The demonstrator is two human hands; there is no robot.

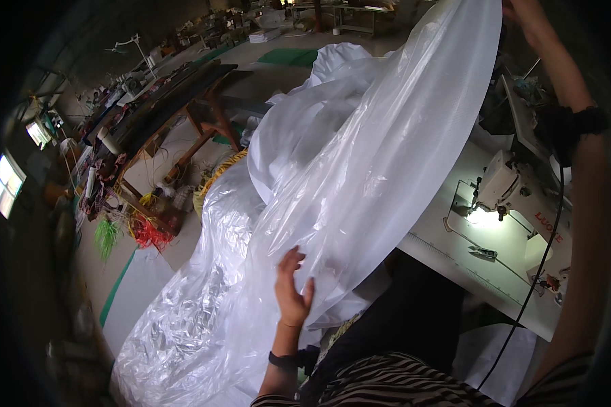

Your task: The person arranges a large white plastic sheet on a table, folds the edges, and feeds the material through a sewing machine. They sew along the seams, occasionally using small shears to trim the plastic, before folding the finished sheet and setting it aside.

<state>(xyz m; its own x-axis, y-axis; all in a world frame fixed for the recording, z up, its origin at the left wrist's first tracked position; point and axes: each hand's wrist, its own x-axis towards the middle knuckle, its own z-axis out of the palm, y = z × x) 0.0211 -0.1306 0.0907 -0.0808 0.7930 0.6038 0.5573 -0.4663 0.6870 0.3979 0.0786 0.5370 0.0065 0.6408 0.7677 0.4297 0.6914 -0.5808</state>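
A large, translucent white plastic sheet (380,163) hangs across the middle of the view, with shiny crumpled folds gathered lower left. At the upper right, my right hand (525,19) is raised high and closed at the sheet's top corner; the picture's edge cuts off part of the fingers. My left hand (293,292) is open in front of the lower part of the sheet, thumb apart from the fingers. Whether it touches the plastic I cannot tell. To the right, a white sewing machine (512,183) stands with its lamp lit over the needle area.
Small thread snips (483,253) lie on the white sewing table (448,261). A black cable (538,278) runs down in front of the machine. At left stands a wooden-framed bench (214,122), with red strands (149,232) and green strands (106,237) hanging near it.
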